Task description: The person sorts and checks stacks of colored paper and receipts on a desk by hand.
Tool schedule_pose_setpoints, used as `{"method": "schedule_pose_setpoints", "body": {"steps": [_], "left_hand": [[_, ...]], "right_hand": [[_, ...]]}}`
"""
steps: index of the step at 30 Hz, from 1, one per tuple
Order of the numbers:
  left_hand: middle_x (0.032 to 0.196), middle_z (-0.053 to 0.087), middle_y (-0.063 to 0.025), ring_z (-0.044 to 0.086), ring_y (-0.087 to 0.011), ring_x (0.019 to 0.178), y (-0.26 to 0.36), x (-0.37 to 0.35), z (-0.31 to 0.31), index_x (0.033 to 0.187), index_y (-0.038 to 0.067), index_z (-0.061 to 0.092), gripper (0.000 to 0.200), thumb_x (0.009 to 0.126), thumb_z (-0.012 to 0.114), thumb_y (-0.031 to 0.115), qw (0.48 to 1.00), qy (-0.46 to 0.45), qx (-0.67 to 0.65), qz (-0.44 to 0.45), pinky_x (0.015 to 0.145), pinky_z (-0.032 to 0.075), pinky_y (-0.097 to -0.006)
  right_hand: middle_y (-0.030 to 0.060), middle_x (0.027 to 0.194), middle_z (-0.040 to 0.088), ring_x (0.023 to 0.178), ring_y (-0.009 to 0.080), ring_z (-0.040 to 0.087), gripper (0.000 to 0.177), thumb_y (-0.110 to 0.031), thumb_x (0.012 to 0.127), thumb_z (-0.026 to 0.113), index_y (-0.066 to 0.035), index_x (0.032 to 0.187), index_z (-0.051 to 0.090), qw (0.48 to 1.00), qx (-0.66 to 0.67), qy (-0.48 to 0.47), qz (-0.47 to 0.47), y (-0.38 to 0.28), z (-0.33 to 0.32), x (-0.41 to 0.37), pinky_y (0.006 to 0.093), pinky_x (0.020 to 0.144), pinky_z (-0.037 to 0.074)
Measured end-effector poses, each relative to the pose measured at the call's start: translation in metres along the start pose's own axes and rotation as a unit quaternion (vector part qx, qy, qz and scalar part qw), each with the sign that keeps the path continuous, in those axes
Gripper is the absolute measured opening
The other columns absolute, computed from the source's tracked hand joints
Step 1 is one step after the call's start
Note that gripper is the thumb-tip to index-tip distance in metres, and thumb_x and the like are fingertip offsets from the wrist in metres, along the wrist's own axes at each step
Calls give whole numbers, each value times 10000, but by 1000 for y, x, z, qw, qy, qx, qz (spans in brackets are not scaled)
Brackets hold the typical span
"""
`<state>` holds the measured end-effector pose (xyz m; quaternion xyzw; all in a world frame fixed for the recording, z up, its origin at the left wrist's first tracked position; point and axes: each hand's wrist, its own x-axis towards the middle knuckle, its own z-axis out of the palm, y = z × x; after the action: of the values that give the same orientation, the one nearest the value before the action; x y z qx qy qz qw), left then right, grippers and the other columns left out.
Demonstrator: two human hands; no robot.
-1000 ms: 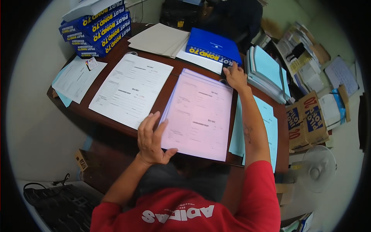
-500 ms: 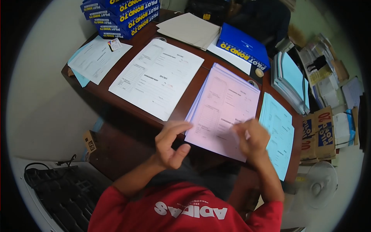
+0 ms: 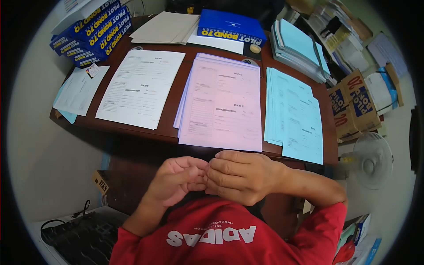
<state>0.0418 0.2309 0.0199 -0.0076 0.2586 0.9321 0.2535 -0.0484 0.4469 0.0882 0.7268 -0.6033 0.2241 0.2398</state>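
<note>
In front of my chest, just off the desk's near edge, my left hand and my right hand meet at the fingertips. The left fingers are bent with the thumb folded across them. My right fingers curl together over the left fingertips; whatever lies between them, if anything, is hidden. Nearest beyond the hands lies a stack of pink printed forms, with lilac edges showing at its left. White forms lie to its left and light blue forms to its right. Neither hand touches the papers.
Blue paper reams are piled at the back left, near loose sheets with a card. A blue ream box and brown folders sit at the back. A bound paper stack, cartons and a fan are on the right.
Both hands have drawn back from the pink forms toward my chest and come together at the fingertips. The view has shifted, so the desk sits higher and further left.
</note>
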Motion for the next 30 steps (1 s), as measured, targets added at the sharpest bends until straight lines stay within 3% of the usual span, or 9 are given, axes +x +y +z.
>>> {"method": "schedule_pose_setpoints", "body": {"steps": [5, 10, 12, 14, 18, 23, 24, 26, 30], "left_hand": [[1156, 725, -220, 741, -274, 1025, -8, -1, -9, 1233, -86, 639, 293, 984, 676, 64, 1000, -13, -6, 13, 914, 614, -422], [781, 720, -109, 709, -149, 642, 23, -6, -22, 1033, -33, 665, 93, 955, 691, 10, 912, 199, 251, 257, 575, 554, -224], [715, 671, -71, 627, -108, 568, 35, -24, -34, 1015, -28, 669, 78, 985, 666, 44, 905, 245, 219, 271, 525, 482, -209], [584, 520, 13, 400, -34, 459, 39, -34, -34, 966, -13, 679, 203, 1063, 583, 137, 887, 315, 176, 288, 453, 315, -200], [620, 547, 20, 461, -32, 511, 35, -45, -51, 969, -8, 689, 149, 1035, 632, 114, 837, 355, 238, 340, 495, 352, -184], [932, 670, -63, 625, -118, 751, 37, -54, -50, 1089, 0, 737, 291, 818, 840, 29, 538, 430, 591, 419, 662, 490, -218], [932, 670, -63, 625, -118, 751, 45, -57, -49, 1089, 0, 737, 291, 818, 840, 29, 539, 431, 590, 419, 662, 490, -218], [1059, 680, -132, 666, -241, 904, 67, -57, -45, 1125, 12, 747, 413, 728, 863, 8, 393, 335, 751, 413, 799, 542, -311], [1295, 666, -155, 636, -365, 1147, 108, -43, -44, 1128, 45, 755, 391, 745, 834, 52, 328, 292, 824, 359, 966, 519, -435]], "right_hand": [[181, 939, 692, 899, 280, 692, 199, -134, 778, 650, 51, 841, 686, 997, 26, -14, -75, -14, 7, -5, 398, 876, 563], [103, 931, 722, 780, 245, 712, 132, -34, 779, 744, -6, 901, 703, 973, -60, 25, 219, 40, -4, -16, 374, 643, 577], [153, 930, 711, 809, 312, 693, 114, -30, 812, 748, -19, 915, 700, 843, 142, 96, 510, 43, 5, -8, 384, 647, 567], [152, 941, 713, 827, 299, 692, 118, -69, 833, 758, -24, 926, 702, 876, 154, 73, 452, 56, 32, 5, 387, 652, 562], [127, 947, 725, 908, 290, 680, 230, -219, 843, 789, -18, 924, 712, 961, 46, 60, 265, 73, 108, 58, 427, 807, 515], [130, 907, 719, 901, 316, 682, 196, -191, 837, 751, -7, 905, 734, 970, -30, -43, 236, 74, 171, 73, 414, 887, 471], [114, 907, 717, 900, 306, 681, 179, -189, 848, 745, -13, 871, 722, 966, -20, -92, 240, 72, 168, 71, 423, 882, 471], [98, 907, 714, 898, 297, 679, 172, -187, 860, 739, -18, 838, 710, 960, -7, -146, 239, 70, 160, 72, 433, 878, 471], [87, 948, 725, 941, 290, 683, 116, -138, 865, 710, -30, 822, 714, 938, 64, -167, 297, 79, 140, 82, 453, 931, 456]]}}
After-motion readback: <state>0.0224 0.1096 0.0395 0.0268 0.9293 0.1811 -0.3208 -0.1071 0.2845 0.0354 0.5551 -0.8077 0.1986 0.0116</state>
